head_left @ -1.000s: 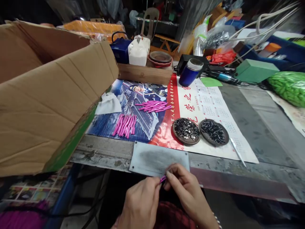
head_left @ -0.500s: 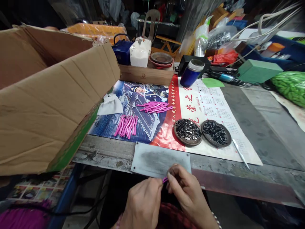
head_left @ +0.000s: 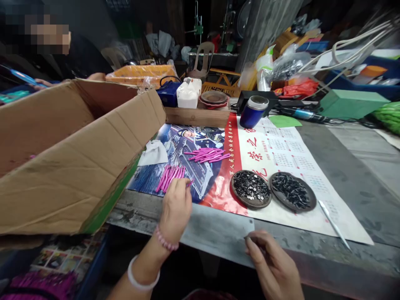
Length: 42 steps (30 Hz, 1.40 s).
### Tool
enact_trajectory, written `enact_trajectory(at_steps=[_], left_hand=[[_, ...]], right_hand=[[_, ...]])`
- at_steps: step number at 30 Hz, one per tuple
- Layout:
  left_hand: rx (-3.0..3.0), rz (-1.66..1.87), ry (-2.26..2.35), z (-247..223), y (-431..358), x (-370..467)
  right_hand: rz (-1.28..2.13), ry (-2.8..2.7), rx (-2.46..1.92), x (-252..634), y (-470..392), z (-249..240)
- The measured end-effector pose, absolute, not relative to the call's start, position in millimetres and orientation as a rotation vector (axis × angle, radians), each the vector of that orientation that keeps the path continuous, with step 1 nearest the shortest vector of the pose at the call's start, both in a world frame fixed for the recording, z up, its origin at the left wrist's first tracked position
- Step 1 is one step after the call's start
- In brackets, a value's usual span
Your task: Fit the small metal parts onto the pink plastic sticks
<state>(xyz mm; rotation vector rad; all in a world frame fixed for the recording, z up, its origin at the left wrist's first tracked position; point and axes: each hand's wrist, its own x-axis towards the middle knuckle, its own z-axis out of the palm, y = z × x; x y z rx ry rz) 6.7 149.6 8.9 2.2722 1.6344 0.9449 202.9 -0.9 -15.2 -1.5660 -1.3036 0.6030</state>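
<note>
My left hand [head_left: 177, 204] reaches over the near pile of pink-purple strips [head_left: 167, 177], fingers closed on a pink piece [head_left: 190, 182] whose tip shows at the fingertips. My right hand [head_left: 271, 260] is at the table's front edge, thumb and index finger pinched round a tiny dark thing too small to name. Beyond the left hand lies another bunch of pink strips [head_left: 208, 155]. A round dish of small black and silver parts [head_left: 251, 188] and a dish of black pins [head_left: 293, 191] stand on the poster. A grey plate [head_left: 215, 229] lies between my hands.
At the left stands a large open cardboard box [head_left: 93, 154], with a person [head_left: 84, 54] behind it. A white cloth [head_left: 153, 153], a blue jar [head_left: 254, 111], a white pen-like tool [head_left: 334, 225] and a green box [head_left: 353, 104] are on the table.
My hands have parted. The left has moved forward and left to the near pink pile; the right has shifted right, and the pink piece between them no longer shows there. The view has tilted up.
</note>
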Motion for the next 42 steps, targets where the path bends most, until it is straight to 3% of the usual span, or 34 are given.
enact_trajectory(at_steps=[6, 15, 42], left_hand=[[2.389, 0.733, 1.894, -2, 187, 23], [2.574, 0.5, 1.911, -10, 170, 14], [2.624, 0.488, 1.822, -2, 168, -3]], right_hand=[[0.527, -1.277, -1.513, 200, 1, -24], [0.402, -1.309, -1.423, 197, 4, -30], [0.214, -1.555, -1.262, 200, 11, -47]])
